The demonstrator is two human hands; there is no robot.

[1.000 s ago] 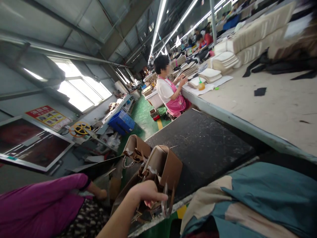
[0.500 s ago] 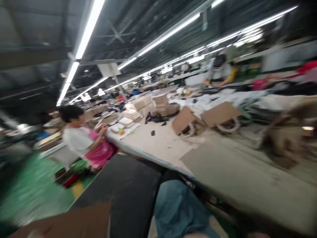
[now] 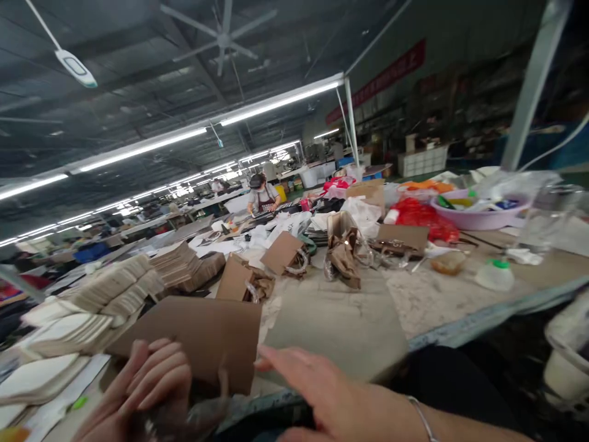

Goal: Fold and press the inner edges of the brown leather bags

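My left hand [image 3: 147, 383] is at the bottom left, its fingers curled round the near edge of a brown paper bag [image 3: 202, 334] that lies flat on the worktable [image 3: 414, 301]. My right hand [image 3: 322, 393] reaches in from the bottom right with its fingers stretched out flat, the fingertips beside the bag's right edge; it holds nothing. A thin bracelet [image 3: 421, 417] sits on that wrist. More folded brown bags [image 3: 285, 255] with clear handles lie farther out on the table.
Stacks of flat beige pieces [image 3: 110, 291] fill the left of the table. A crumpled brown bag [image 3: 343, 252], a white bottle with green cap [image 3: 494, 276], a pink basin [image 3: 478, 215] and red plastic [image 3: 418, 215] lie to the right. A person [image 3: 262, 196] works at a far table.
The view has swung right from the aisle and the seated person in pink to the worktable. My left hand has brought a brown bag onto the table, and my right hand has come into view.
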